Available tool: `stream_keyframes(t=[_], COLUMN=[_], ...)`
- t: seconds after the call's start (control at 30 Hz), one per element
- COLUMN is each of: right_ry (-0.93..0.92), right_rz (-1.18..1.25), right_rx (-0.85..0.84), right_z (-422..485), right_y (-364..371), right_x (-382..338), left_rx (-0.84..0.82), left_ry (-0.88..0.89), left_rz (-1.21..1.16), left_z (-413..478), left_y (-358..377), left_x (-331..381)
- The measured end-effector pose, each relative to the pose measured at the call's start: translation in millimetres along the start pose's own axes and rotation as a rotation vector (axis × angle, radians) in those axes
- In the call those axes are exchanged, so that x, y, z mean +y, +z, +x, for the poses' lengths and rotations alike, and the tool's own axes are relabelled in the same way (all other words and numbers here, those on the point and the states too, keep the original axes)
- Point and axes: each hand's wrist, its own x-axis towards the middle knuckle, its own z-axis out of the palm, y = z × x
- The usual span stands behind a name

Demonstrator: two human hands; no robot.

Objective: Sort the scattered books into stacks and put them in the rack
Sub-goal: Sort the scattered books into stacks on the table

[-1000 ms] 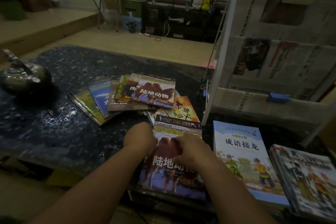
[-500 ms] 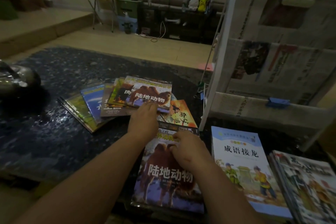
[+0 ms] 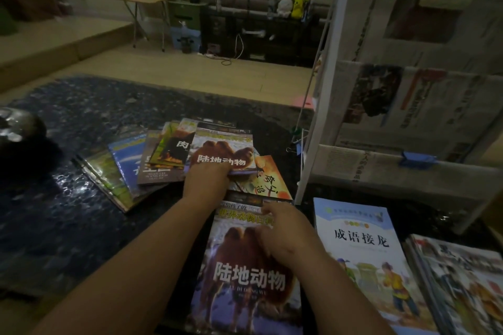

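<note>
the left hand [image 3: 206, 181] reaches to the far pile, its fingers curled over the near edge of the top camel book [image 3: 223, 149] and clamped on it. that book lies atop a fan of books [image 3: 130, 168] spread to the left on the dark table [image 3: 54, 226]. an orange book [image 3: 272, 179] peeks out just right of the hand. the right hand [image 3: 285, 236] rests with bent fingers on the cover of the near camel book [image 3: 245, 285] at the table's near edge; whether it pinches the cover i cannot tell. right of it lies a pale blue book [image 3: 362, 253], then a stack [image 3: 462, 288]. the rack [image 3: 321, 106], lined with newspaper, stands at far right. a kettle [image 3: 19, 128] sits at the left edge.
</note>
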Motion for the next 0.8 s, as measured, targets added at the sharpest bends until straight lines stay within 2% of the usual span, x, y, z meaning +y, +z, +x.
stream_keyframes(t=[0.2,0.5,0.63,0.73,0.8], right_ry=[0.003,0.197,0.285,0.341,0.363], right_rz=[0.163,0.644,0.817,0.973,0.980], right_rx=[0.015,0.096,0.039,-0.026,-0.037], right_z=[2,-2,-5,-13,-15], right_y=[-2,-5,-3,-6,-7], right_x=[-4,-15,-11,-12,-10], left_rx=[-0.098,-0.344,-0.511,-0.542,-0.577], left_ry=[-0.016,0.081,0.164,0.173,0.173], left_rz=[-0.127,-0.216,-0.242,-0.244,-0.239], left_z=[-27,-72,-87,-94,-96], left_y=[-16,-65,-80,-79,-78], left_x=[0,-6,-5,-6,-6])
